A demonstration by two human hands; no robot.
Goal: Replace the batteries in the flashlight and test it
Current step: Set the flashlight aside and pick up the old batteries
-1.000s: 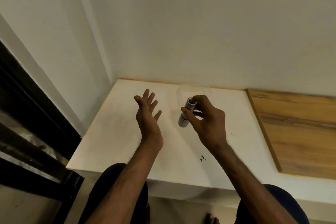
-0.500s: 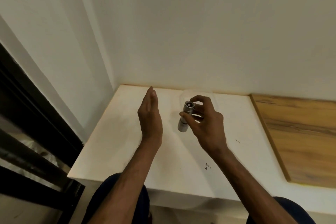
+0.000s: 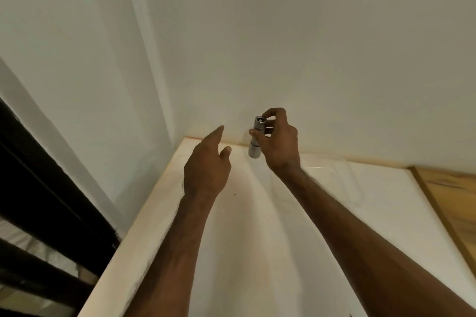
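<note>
Flashlight [image 3: 256,137] in focus: a person's right hand [image 3: 279,145] holds the small silver torch upright just above the middle of the frame, thumb on its near side and curled fingers behind, gripping the upper barrel below the head. It hangs in the air over the far corner of a pale tabletop [image 3: 257,239], close to the white wall [image 3: 283,33]. The left hand [image 3: 206,167], just to the left and not touching the torch, is loosely open with one finger extended toward the wall; it holds nothing. A wood-grain surface [image 3: 453,201] shows at the right edge, a dark frame [image 3: 38,201] at lower left. No loose batteries are visible, and whether the lamp is lit cannot be told. The body looks like smooth, rigid metal, light enough for a fingertip hold but likely slick, so the ridged band near the head seems the surest place to grip, with the lens end left unsqueezed.
</note>
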